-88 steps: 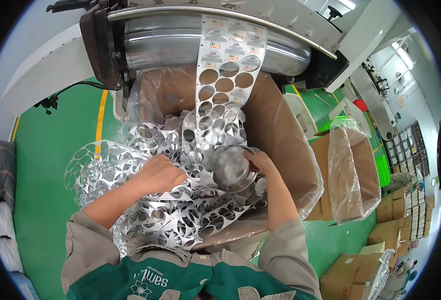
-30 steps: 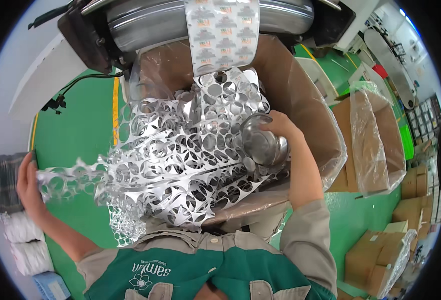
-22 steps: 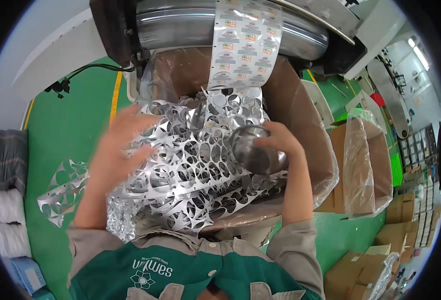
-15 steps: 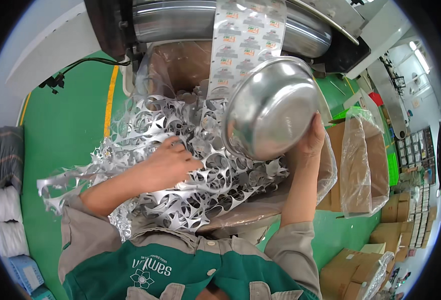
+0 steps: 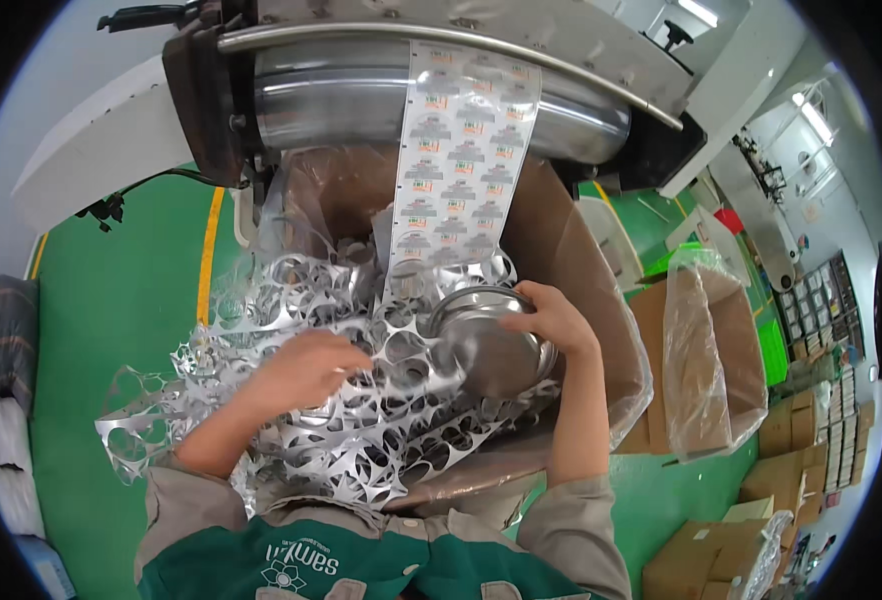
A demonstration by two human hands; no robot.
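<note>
My right hand (image 5: 561, 322) grips the rim of a shiny steel bowl (image 5: 501, 355), its thumb over the near side and its fingers at the far side. The bowl sits low and tilted among silvery foil scrap (image 5: 361, 440), a tangled web punched full of round holes. To the left, my left hand (image 5: 306, 372) has its fingers closed on the foil scrap; part of the web trails over that forearm. Beyond the bowl, a printed foil strip (image 5: 461, 170) hangs from a metal roller (image 5: 331, 105) down to the scrap heap.
A plastic-lined carton (image 5: 586, 290) surrounds the heap under the machine. Another lined carton (image 5: 661, 350) stands at right, with more cardboard boxes (image 5: 706, 560) nearer me. A yellow line (image 5: 211, 250) crosses the green floor at left, and dark wrapped bundles (image 5: 1, 330) lie farther left.
The bowl has gone down from a raised, tilted position into the scrap, with my right hand still on it. My left hand has shifted slightly left. The view has tilted up.
</note>
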